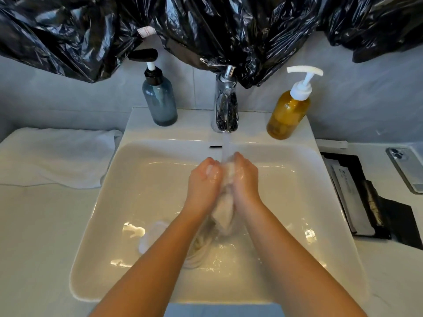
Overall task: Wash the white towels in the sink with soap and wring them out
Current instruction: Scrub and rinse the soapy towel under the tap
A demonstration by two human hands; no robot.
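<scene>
Over the sink [128, 202], under the stream of water [226, 145] from the tap [225, 106], the left hand [202, 179] and the right hand [246, 177] both clench a wet towel [224, 207] between them, fingers curled round its bunched top. Its lower end hangs down toward the wet basin floor. A grey-blue pump bottle [160, 99] stands left of the tap and an amber pump bottle [287, 113] right of it. A folded towel [55, 156] lies on the counter [34, 236], just left of the sink.
</scene>
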